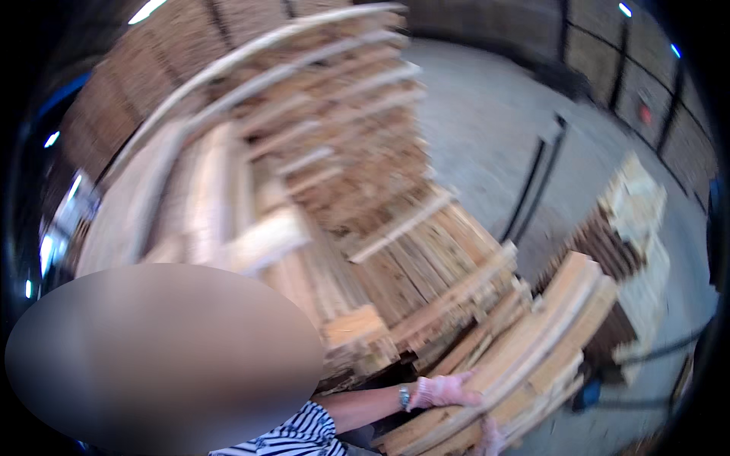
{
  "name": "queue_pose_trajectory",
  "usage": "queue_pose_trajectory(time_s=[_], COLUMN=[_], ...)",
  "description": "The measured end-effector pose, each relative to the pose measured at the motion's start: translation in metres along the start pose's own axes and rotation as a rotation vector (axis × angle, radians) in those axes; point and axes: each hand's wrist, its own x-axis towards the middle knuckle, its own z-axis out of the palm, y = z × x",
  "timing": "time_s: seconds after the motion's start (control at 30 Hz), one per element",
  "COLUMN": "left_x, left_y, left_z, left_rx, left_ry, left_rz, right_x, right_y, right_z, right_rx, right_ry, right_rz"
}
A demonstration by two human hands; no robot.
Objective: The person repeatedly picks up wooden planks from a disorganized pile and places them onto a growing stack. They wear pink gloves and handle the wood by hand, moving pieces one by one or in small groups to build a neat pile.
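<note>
Left hand (449,391) looks clamped on the boards (525,357) running roughly 8 to 2 o'clock, right hand (491,438) around its 5 o'clock, grip too blurry to call tbh.

Shed-like interior, noted from where I stand. Grey floor (475,91) runs back to tan walls (589,49) sectioned by dark uprights (620,67). Red patch (645,114) on one wall, too blurred to identify. White lights (625,9) high up; bright glare (47,249) at left, source unclear.

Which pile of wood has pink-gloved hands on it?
The long boards at lower right: pink-gloved hands touch them; no hand shows on the other piles.
</note>
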Motion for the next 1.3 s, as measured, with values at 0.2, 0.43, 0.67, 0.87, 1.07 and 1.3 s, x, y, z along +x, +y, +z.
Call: queue_pose_trajectory(time_s=[0.2, 0.43, 0.67, 0.87, 1.07, 1.3], left_x=[-0.091, -0.22, -0.347, -0.469, -0.584, -0.618], left_y=[0.196, 0.335, 0.363, 0.387, 0.36, 0.342], left_z=[0.049, 0.102, 0.083, 0.085, 0.009, -0.037], left_rx=[0.142, -0.152, -0.593, -0.025, -0.122, -0.285], left_ry=[0.155, 0.555, 0.338, 1.111, 1.06, 0.958], left_rz=[0.571, 0.838, 1.27, 1.142, 0.956, 0.766], right_x=[-0.01, 0.016, -0.07, -0.127, -0.13, -0.062], right_y=[-0.194, -0.326, -0.403, -0.377, -0.351, -0.28], right_z=[0.115, 0.246, 0.436, 0.543, 0.629, 0.65], right_rx=[-0.339, -0.438, -0.12, -0.13, -0.152, -0.485], right_ry=[-0.24, -0.724, -1.484, -1.571, -1.604, -1.387], right_rz=[-0.028, -0.627, 0.121, 0.105, 0.095, 0.129])
